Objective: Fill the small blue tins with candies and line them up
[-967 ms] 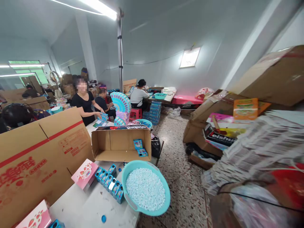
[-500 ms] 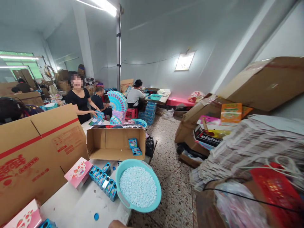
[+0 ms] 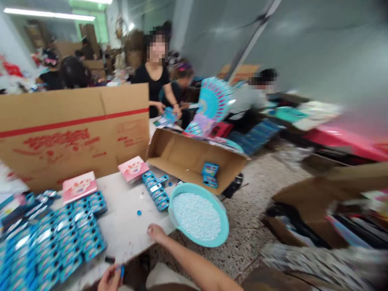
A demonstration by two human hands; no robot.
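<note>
My right hand rests curled on the front edge of the white table, its forearm coming in from the lower right. It lies just left of a teal basin filled with small pale pellets. My left hand is low at the table's front edge, pinching a small blue cap. A loose blue cap lies on the table. A short row of small blue boxes sits behind the basin. Many more blue boxes cover the table's left side.
An open carton lies on its side holding a few blue boxes. Two pink boxes stand before a large cardboard sheet. A person in black and others work behind. Cartons and stacked sheets crowd the right.
The view has swung left and down, blurring. Both my hands have come into view at the table's front edge, the left one with a blue cap. The packed blue boxes now show.
</note>
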